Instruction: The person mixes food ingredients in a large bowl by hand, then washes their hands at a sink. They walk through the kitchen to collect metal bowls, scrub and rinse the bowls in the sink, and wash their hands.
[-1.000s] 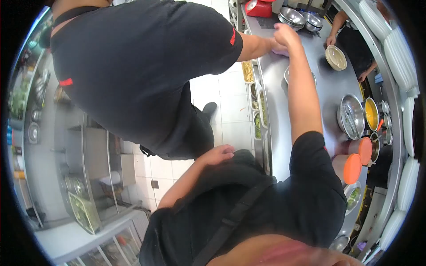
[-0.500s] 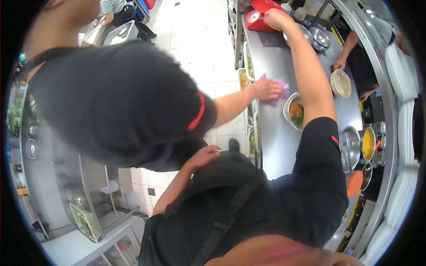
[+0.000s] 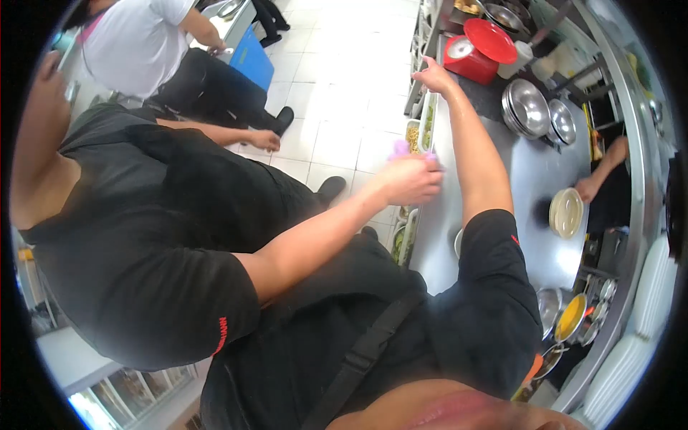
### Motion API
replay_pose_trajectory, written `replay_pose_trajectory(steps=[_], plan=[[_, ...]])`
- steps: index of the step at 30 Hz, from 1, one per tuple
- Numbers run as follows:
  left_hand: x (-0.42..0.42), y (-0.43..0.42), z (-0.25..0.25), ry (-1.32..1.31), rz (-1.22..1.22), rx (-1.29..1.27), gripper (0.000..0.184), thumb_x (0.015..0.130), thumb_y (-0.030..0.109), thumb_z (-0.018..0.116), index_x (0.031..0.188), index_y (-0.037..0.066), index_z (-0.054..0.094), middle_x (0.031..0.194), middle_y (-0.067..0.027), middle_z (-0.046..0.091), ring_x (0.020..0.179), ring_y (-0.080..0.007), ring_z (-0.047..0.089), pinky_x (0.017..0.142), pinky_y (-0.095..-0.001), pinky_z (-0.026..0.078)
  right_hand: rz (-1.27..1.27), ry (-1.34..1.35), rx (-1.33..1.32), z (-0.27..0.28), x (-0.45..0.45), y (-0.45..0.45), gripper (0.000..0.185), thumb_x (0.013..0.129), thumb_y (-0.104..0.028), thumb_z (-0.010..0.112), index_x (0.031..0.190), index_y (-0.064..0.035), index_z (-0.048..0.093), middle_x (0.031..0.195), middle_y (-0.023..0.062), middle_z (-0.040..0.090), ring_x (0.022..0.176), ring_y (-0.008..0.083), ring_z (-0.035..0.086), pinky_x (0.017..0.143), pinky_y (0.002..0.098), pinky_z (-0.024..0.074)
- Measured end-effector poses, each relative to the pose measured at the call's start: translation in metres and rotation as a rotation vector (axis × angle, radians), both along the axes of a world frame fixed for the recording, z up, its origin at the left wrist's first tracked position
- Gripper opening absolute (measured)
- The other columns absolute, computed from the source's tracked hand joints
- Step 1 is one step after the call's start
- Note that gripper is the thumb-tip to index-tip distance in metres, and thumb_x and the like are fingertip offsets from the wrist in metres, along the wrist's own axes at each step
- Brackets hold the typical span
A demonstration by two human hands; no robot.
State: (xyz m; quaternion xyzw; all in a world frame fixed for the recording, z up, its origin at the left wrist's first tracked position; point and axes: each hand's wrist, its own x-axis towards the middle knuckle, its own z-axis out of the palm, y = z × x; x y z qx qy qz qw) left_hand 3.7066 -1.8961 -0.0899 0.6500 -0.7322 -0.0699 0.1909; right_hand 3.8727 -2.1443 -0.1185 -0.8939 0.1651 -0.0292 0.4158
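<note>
My right hand (image 3: 435, 76) is stretched out over the left edge of the steel counter (image 3: 448, 193), with a finger extended and nothing in it. Just right of it stands a red kitchen scale (image 3: 473, 59) with a red pan. My left hand is out of sight. Close on the left, a co-worker's hand (image 3: 416, 179) holds a pink cloth (image 3: 403, 149) at the counter's edge, blurred by motion. Only the rim of a white bowl (image 3: 458, 244) shows beside my right sleeve, which hides the rest.
Metal mixing bowls (image 3: 530, 107) sit behind the counter's middle. Across it, another person's hand (image 3: 588, 190) touches stacked beige bowls (image 3: 566, 213). A pan of yellow food (image 3: 571, 317) stands at the right. The co-worker's body fills the left; someone in white (image 3: 136, 46) works behind.
My right hand has moved left, away from the scale. The co-worker's cloth has shifted from the countertop toward its edge. My left hand, seen by my body earlier, no longer shows.
</note>
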Motion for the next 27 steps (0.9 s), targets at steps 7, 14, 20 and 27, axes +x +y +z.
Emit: replay_pose_trajectory(steps=[7,14,20,27], plan=[[0.020,-0.002,0.007,-0.129,-0.174,-0.279,0.042,0.083,0.041,0.056,0.118,0.018,0.055,0.117,-0.0022,0.053,0.119,-0.0233,0.041,0.099,-0.0443,0.034,-0.049,0.169,-0.016,-0.005,0.038,0.014,0.084,0.071,-0.021,0.075,0.140,0.0010,0.032,0.105,0.0186,0.063,0.089,0.0216,0.062,0.072,0.0329,0.0512],[0.095,0.164,-0.070,0.089,0.556,0.498,0.029,0.075,0.031,0.071,0.095,0.012,0.060,0.100,-0.0034,0.061,0.093,-0.0183,0.061,0.076,-0.0372,0.053,-0.056,0.274,-0.091,-0.046,0.078,0.037,0.073,0.074,-0.028,0.071,0.133,0.0009,0.040,0.102,0.0198,0.063,0.075,0.0219,0.063,0.056,0.0350,0.0499],[0.136,0.354,-0.157,-0.238,0.623,0.734,0.021,0.087,0.025,0.049,0.087,0.016,0.068,0.091,-0.0016,0.066,0.092,-0.0201,0.060,0.079,-0.0364,0.048,-0.201,0.576,0.247,-0.117,0.097,0.058,0.051,0.077,-0.030,0.069,0.120,-0.0077,0.054,0.104,0.0068,0.058,0.093,0.0236,0.056,0.079,0.0429,0.0479],[0.110,0.440,-0.142,-0.595,0.869,1.289,0.025,0.094,0.025,0.043,0.108,0.009,0.057,0.099,-0.0044,0.059,0.094,-0.0219,0.056,0.085,-0.0360,0.044,-0.712,0.224,0.803,-0.174,0.269,-0.080,0.053,0.087,-0.028,0.059,0.129,-0.0018,0.042,0.125,0.0193,0.050,0.109,0.0326,0.055,0.088,0.0463,0.0465]])
